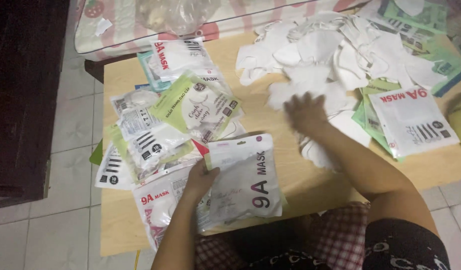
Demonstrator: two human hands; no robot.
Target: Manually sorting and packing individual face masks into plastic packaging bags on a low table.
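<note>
**Pouch in one hand, loose masks under the other**

Head view: the left hand (199, 181) holds a white mask pouch (245, 180) by its left edge, grip clenched on that edge with the thumb on top. The pouch lies near the front of the wooden bench (290, 180), its long axis running roughly front to back and leaning slightly right, the top seal pointing away from the person. Held at the side like this, its printed face stays clear to the eye and the far end stays free.

The right hand (304, 112) is spread, fingers released, on the pile of loose white masks (335, 55) at the bench's far right; it is blurred, so whether it pinches one I cannot tell. Filled pouches (155, 145) lie heaped to the left, more flat packets (413, 120) to the right.
</note>
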